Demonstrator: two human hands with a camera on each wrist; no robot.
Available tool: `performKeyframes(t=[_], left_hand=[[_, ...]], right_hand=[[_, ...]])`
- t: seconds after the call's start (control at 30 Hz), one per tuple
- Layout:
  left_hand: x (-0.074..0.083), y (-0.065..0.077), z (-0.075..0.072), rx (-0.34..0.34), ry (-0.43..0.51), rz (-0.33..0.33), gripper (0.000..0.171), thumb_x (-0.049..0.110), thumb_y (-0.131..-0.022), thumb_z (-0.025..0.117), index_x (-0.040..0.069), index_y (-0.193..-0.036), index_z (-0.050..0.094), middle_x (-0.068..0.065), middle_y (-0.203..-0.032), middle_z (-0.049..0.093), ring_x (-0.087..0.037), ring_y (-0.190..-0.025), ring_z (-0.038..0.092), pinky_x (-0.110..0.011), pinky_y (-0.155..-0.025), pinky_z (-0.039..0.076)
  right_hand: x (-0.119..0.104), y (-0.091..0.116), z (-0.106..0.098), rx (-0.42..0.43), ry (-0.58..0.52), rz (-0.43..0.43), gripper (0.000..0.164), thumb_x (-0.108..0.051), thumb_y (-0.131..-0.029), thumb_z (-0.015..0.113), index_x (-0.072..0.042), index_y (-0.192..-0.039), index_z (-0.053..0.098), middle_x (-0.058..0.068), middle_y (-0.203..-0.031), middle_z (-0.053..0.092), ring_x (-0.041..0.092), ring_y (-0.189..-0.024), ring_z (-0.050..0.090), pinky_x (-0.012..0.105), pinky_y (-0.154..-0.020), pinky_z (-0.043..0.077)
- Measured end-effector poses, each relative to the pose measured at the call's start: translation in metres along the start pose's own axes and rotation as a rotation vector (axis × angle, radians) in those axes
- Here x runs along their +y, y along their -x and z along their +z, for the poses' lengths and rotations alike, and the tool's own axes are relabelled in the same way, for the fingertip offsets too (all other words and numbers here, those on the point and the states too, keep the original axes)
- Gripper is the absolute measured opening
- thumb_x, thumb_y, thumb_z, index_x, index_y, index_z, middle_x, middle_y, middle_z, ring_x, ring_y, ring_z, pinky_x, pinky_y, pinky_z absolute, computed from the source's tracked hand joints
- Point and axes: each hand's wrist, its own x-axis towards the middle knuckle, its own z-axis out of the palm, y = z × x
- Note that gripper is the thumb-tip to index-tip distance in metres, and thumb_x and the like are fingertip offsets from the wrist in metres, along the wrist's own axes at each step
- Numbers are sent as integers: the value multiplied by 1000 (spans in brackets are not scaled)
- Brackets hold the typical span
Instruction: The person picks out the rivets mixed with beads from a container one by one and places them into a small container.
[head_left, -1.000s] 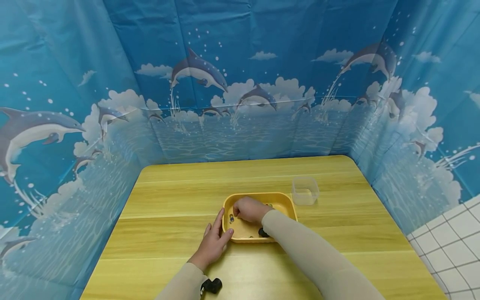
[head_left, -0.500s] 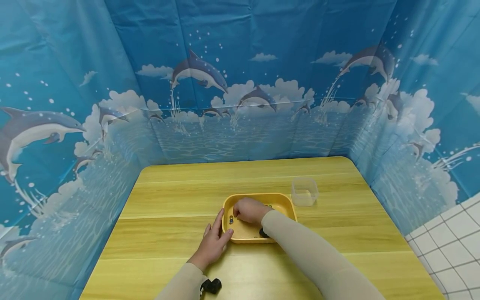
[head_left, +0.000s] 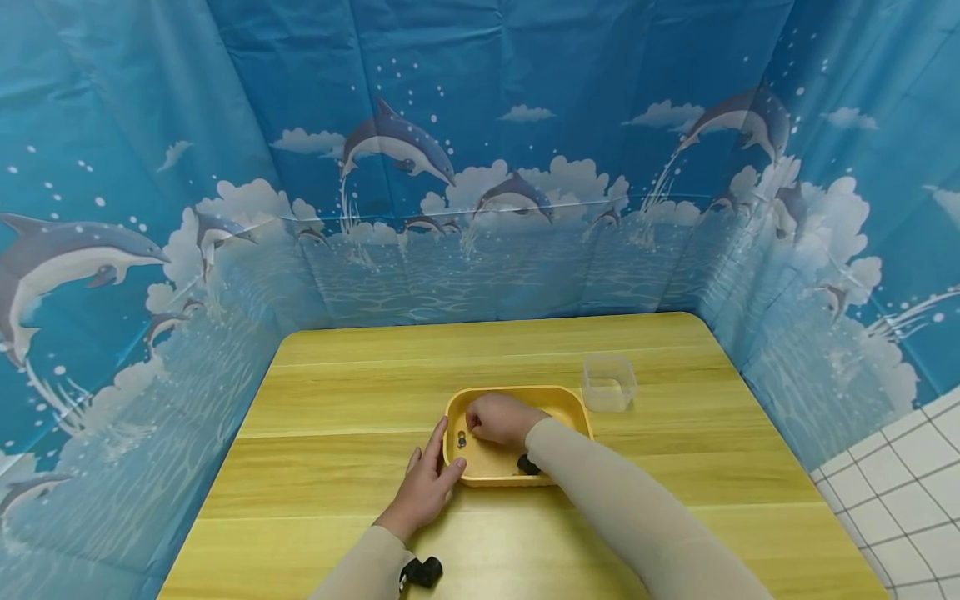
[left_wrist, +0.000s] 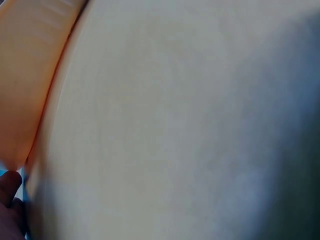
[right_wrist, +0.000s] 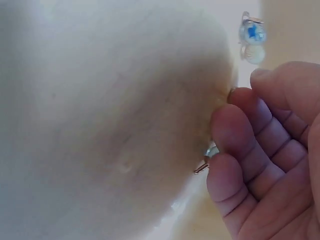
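A yellow tray (head_left: 491,481) stands on the table. My left hand (head_left: 423,492) rests at its near left corner, index finger straight along the left side and thumb at the front rim. In the left wrist view a fingertip (left_wrist: 10,186) meets the orange-looking tray wall (left_wrist: 25,90). My right hand (head_left: 501,418) is inside the tray, fingers curled close over its floor. Its fingertips pinch close around small beaded charms, one with a metal loop (right_wrist: 201,169) poking out beside them. Another beaded charm (right_wrist: 253,33), with a blue-patterned bead, lies just beyond the thumb.
A clear square plastic container (head_left: 609,383) stands right of the tray, near its far right corner. The wood-grain table (head_left: 337,467) ends at a blue dolphin-print curtain (head_left: 480,267). White tiles (head_left: 900,492) show at the right.
Both hands stay nearly in place. The right hand and forearm shift slightly, and small green pieces seen beyond the right wrist are now hidden.
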Motion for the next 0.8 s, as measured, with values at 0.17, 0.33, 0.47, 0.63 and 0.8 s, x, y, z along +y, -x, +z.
performKeyframes(t=[0.17,0.33,0.47,0.63,0.8], left_hand=[[0,0,0,-3,-6,-8,75,37,-111,53,26,-172,10,-16,-168,40,-44,-150,44,-66,-129,-2],[1,-1,0,-7,-2,-2,75,35,-111,53,26,-172,9,-16,-169,37,-44,-150,44,-66,-129,-2],[1,-1,0,-3,-7,-7,75,35,-111,54,27,-172,10,-16,-170,36,-45,-151,43,-67,-129,-1],[2,0,1,-1,-16,-20,75,35,-111,55,28,-172,11,-16,-170,35,-47,-152,39,-67,-129,0],[4,-1,0,1,-5,-31,75,36,-111,54,28,-172,11,-15,-171,33,-47,-153,37,-66,-130,-1]], right_hand=[[2,4,-4,27,-123,24,11,-10,-100,67,-15,-95,75,-9,-83,65,9,-74,56,24,-72,48],[2,9,-11,55,-190,29,9,-8,-98,67,-13,-96,74,-6,-80,65,11,-72,55,26,-70,48],[3,13,-15,67,-220,33,10,-7,-95,66,-14,-91,73,-6,-78,63,12,-71,54,27,-68,46],[7,15,-19,110,-217,37,9,-9,-94,70,-17,-91,72,-6,-81,66,12,-73,56,29,-70,49],[11,18,-24,145,-227,39,7,-9,-95,71,-16,-97,73,-7,-87,68,13,-79,60,32,-75,54]])
